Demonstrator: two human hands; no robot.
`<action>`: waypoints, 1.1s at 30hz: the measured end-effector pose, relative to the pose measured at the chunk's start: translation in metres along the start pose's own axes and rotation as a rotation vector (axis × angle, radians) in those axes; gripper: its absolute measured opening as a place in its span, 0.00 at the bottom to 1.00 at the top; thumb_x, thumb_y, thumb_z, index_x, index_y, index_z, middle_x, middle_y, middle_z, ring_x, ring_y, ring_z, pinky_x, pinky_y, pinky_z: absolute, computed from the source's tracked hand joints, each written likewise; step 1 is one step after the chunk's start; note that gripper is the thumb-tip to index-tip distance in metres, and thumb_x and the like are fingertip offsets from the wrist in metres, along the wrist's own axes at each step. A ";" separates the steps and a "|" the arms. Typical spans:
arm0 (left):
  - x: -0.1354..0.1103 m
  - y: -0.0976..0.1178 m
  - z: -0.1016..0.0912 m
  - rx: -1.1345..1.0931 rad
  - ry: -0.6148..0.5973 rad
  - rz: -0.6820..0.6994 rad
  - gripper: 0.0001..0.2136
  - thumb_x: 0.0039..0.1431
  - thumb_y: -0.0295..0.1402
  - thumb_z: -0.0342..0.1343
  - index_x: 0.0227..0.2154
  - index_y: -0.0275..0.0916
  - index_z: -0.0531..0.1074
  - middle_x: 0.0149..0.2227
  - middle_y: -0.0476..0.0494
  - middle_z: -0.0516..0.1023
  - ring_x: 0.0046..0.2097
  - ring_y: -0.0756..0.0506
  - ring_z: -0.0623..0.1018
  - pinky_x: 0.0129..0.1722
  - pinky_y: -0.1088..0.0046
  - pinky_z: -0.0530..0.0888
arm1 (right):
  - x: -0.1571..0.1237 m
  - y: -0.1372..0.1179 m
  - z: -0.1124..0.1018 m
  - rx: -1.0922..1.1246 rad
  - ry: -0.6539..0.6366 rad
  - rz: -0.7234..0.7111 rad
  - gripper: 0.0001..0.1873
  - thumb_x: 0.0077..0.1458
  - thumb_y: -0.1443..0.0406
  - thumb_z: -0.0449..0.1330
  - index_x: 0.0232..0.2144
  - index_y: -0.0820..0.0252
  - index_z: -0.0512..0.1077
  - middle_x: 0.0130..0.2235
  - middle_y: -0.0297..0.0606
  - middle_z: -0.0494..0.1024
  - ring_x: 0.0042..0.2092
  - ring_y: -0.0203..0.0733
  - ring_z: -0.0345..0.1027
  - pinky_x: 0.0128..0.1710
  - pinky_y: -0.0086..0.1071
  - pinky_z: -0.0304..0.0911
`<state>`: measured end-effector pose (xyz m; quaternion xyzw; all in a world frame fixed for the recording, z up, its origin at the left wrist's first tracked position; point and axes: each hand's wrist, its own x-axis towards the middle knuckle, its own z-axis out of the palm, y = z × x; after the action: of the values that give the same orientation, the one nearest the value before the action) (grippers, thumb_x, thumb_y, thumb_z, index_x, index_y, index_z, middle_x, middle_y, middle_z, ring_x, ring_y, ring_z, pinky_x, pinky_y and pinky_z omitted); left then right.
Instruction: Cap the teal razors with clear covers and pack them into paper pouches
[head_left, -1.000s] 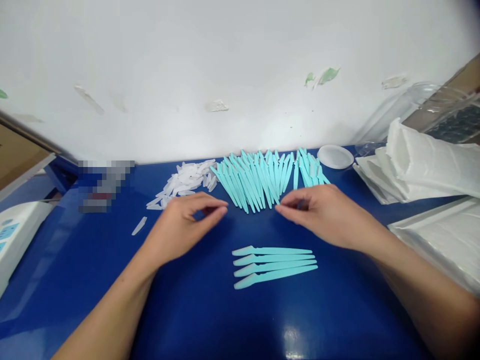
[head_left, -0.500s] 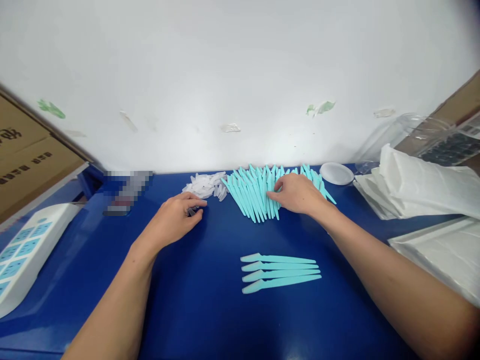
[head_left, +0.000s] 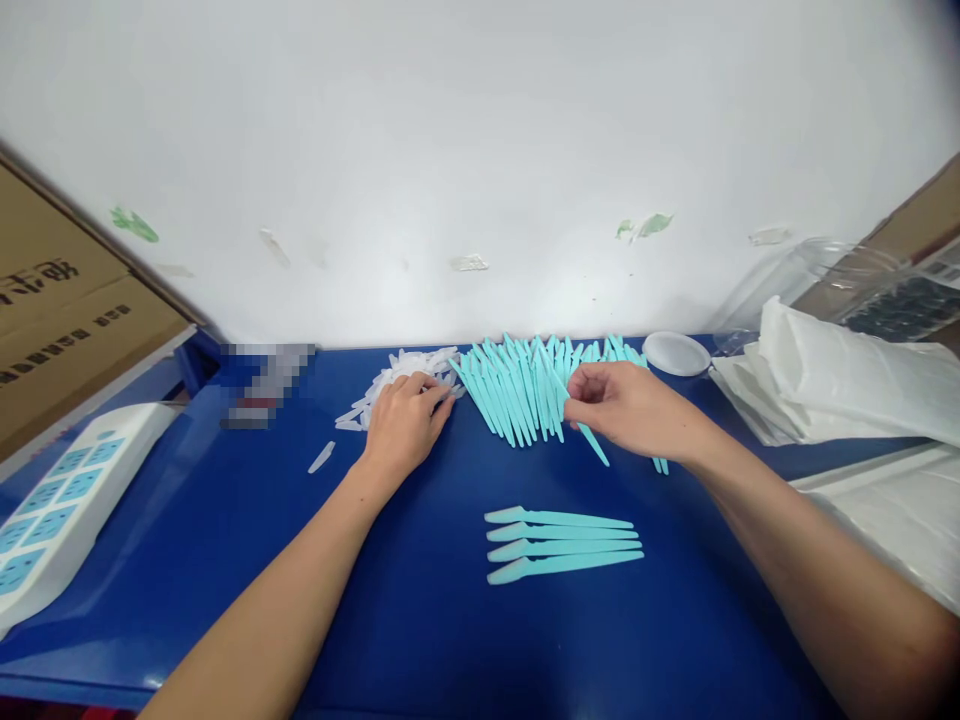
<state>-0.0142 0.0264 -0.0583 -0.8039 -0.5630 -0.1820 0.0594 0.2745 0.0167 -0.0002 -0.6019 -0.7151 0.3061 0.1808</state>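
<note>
A fan of teal plastic razor handles (head_left: pixel 517 385) lies at the back of the blue table (head_left: pixel 420 620). My right hand (head_left: pixel 630 410) pinches one teal handle (head_left: pixel 589 438) at the fan's right side, lifting it clear. My left hand (head_left: pixel 405 425) rests on a pile of clear plastic caps (head_left: pixel 397 375), fingers curled onto them; whether it grips one is hidden. Nearer me, several finished teal razors (head_left: pixel 562 545) lie side by side in a neat row.
A loose clear cap (head_left: pixel 321 457) lies left of the pile. A white round lid (head_left: pixel 675 352) sits behind my right hand. Stacked white bags (head_left: pixel 840 370) fill the right side. A white and blue card (head_left: pixel 52 500) and a cardboard box (head_left: pixel 67 310) are at the left.
My left hand moved right and back onto the cap pile. My right hand closed on one teal handle and drew it out of the fan toward me.
</note>
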 end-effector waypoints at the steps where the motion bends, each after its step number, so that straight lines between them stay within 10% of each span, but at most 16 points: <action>1: 0.000 0.001 -0.002 -0.005 0.008 -0.005 0.15 0.71 0.37 0.49 0.43 0.39 0.81 0.43 0.36 0.80 0.46 0.36 0.77 0.47 0.58 0.72 | -0.006 0.001 0.001 0.066 -0.043 -0.012 0.05 0.50 0.63 0.59 0.26 0.56 0.66 0.25 0.30 0.78 0.26 0.35 0.68 0.25 0.28 0.58; 6: -0.011 0.012 -0.026 -0.099 -0.002 0.004 0.14 0.71 0.35 0.49 0.46 0.38 0.78 0.43 0.39 0.81 0.44 0.41 0.79 0.43 0.66 0.73 | -0.026 0.010 0.009 0.403 -0.184 0.007 0.06 0.52 0.65 0.61 0.30 0.56 0.65 0.27 0.31 0.76 0.29 0.37 0.73 0.28 0.29 0.64; 15: -0.032 0.035 -0.054 -0.227 -0.448 0.078 0.13 0.67 0.33 0.53 0.47 0.45 0.80 0.39 0.46 0.79 0.35 0.44 0.78 0.35 0.67 0.70 | -0.037 0.019 0.013 0.401 -0.469 -0.004 0.14 0.61 0.54 0.59 0.33 0.58 0.70 0.26 0.29 0.69 0.23 0.31 0.63 0.22 0.28 0.56; 24: -0.024 0.034 -0.046 -1.303 -0.551 -0.496 0.13 0.60 0.40 0.66 0.42 0.39 0.75 0.37 0.46 0.82 0.40 0.47 0.82 0.44 0.70 0.80 | -0.041 0.015 0.017 0.191 -0.445 -0.215 0.21 0.68 0.52 0.49 0.27 0.58 0.64 0.25 0.27 0.55 0.27 0.33 0.46 0.26 0.31 0.47; 33: -0.026 0.049 -0.029 -1.557 -0.469 -0.774 0.12 0.53 0.36 0.72 0.33 0.36 0.76 0.34 0.44 0.85 0.39 0.46 0.85 0.40 0.74 0.82 | -0.037 0.017 0.012 0.325 -0.472 -0.171 0.19 0.67 0.54 0.51 0.26 0.57 0.62 0.25 0.26 0.53 0.27 0.33 0.44 0.26 0.30 0.45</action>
<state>0.0172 -0.0233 -0.0353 -0.3872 -0.5092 -0.3506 -0.6840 0.2874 -0.0201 -0.0167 -0.4148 -0.7271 0.5317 0.1286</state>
